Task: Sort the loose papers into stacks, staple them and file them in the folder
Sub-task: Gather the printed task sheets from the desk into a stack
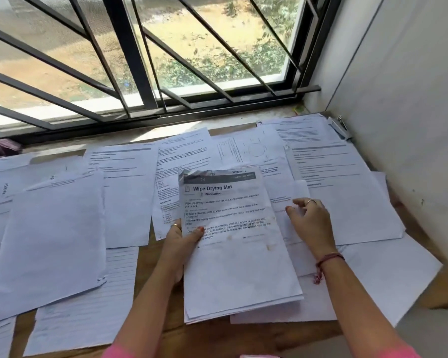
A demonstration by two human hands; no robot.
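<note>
paper stack (239, 254) in left hand (177, 244)

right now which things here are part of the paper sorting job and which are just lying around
Part of the job:
- white printed stack headed "Wipe Drying Mat", held by left hand
- loose white sheets spread over the wooden table
- right hand, resting on a sheet
- grey metal stapler, far right corner

Just lying about:
- dark purple cloth on the sill
- small green and yellow object on the sill

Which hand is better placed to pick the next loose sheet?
Right. The right hand holds nothing and rests on a loose sheet, while the left hand grips the stack.
</note>
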